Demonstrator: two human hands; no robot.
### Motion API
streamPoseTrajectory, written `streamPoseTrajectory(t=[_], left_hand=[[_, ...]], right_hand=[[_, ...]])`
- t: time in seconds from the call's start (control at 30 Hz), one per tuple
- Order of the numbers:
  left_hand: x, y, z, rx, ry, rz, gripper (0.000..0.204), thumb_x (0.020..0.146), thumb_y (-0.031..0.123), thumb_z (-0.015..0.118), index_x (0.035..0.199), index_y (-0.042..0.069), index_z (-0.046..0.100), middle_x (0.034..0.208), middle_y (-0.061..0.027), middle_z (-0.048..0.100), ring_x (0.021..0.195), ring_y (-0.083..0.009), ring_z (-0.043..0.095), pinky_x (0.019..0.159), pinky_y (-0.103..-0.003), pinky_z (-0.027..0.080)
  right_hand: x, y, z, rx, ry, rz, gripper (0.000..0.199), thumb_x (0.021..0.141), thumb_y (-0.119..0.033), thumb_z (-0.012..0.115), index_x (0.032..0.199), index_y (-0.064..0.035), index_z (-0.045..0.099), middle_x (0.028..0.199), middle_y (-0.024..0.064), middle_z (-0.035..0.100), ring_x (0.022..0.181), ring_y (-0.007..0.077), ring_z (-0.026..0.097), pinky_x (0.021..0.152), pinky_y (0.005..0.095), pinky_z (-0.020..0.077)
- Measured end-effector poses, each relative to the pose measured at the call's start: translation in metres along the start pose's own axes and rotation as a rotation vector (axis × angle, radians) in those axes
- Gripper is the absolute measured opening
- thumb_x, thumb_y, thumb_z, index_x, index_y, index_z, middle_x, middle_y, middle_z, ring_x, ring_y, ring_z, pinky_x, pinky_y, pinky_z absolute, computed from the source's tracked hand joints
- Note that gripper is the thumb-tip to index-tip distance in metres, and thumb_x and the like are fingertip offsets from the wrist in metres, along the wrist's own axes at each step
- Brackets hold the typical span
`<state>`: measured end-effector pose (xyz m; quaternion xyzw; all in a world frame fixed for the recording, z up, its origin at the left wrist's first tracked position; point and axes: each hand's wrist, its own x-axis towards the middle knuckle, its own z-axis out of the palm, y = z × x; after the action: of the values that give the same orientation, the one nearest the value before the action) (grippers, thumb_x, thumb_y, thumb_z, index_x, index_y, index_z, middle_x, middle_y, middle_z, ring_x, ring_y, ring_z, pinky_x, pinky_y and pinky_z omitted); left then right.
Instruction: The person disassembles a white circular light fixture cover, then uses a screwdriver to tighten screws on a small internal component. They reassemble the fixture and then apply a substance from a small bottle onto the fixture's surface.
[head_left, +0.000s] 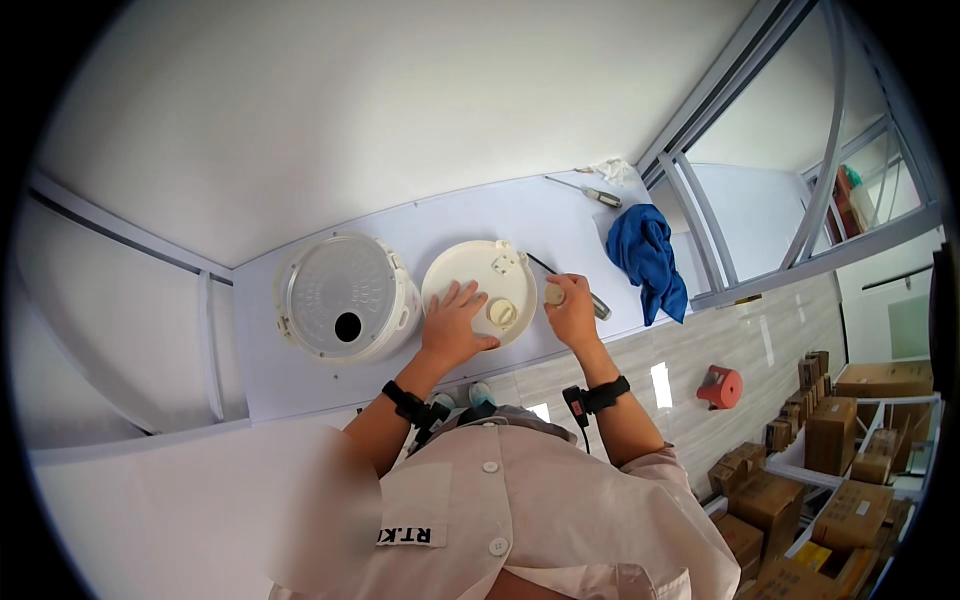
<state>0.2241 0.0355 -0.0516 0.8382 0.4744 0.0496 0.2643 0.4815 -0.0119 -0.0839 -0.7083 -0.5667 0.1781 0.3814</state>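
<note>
On tabletop (450, 218), rimmed cream disc (492, 284)

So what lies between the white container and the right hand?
The round cream disc, with the left hand on it; the head view shows this.

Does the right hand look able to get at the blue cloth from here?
Probably yes: the blue cloth lies to its right, with only a flat-lying, grey-handled tool nearby, though the right hand would likely have to release the round beige piece first.
</note>
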Motion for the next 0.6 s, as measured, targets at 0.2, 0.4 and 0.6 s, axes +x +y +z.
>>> streamPoseTrajectory(t=[0.2,0.4,0.6], left_hand=[[0.0,-0.002,0.001,0.006,-0.003,0.001,0.092,0.073,0.052,0.09,0.152,0.016,0.06,0.171,-0.0069,0.04,0.161,-0.0333,0.029,0.129,-0.059,0.024],[0.0,0.0,-0.003,0.005,-0.01,-0.005,0.092,0.073,0.052,0.091,0.152,0.016,0.06,0.171,-0.0066,0.04,0.161,-0.0332,0.028,0.13,-0.058,0.024],[0.001,0.001,-0.002,0.001,-0.015,-0.009,0.093,0.073,0.052,0.091,0.153,0.016,0.06,0.171,-0.0064,0.04,0.162,-0.0324,0.028,0.13,-0.058,0.024]], right_hand=[[-0.009,0.021,0.016,-0.092,-0.071,-0.106,0.048,0.074,0.012,0.061,0.118,-0.0039,0.075,0.122,0.0228,0.062,0.114,0.044,0.061,0.099,0.0487,0.0526],[-0.014,0.02,0.023,-0.187,-0.086,-0.211,0.048,0.073,0.009,0.064,0.119,-0.0006,0.073,0.126,0.0235,0.061,0.116,0.0464,0.057,0.1,0.053,0.0497],[-0.013,0.019,0.016,-0.229,-0.092,-0.283,0.05,0.077,0.007,0.064,0.125,-0.0011,0.07,0.128,0.0212,0.062,0.116,0.0436,0.058,0.097,0.0523,0.0494]])
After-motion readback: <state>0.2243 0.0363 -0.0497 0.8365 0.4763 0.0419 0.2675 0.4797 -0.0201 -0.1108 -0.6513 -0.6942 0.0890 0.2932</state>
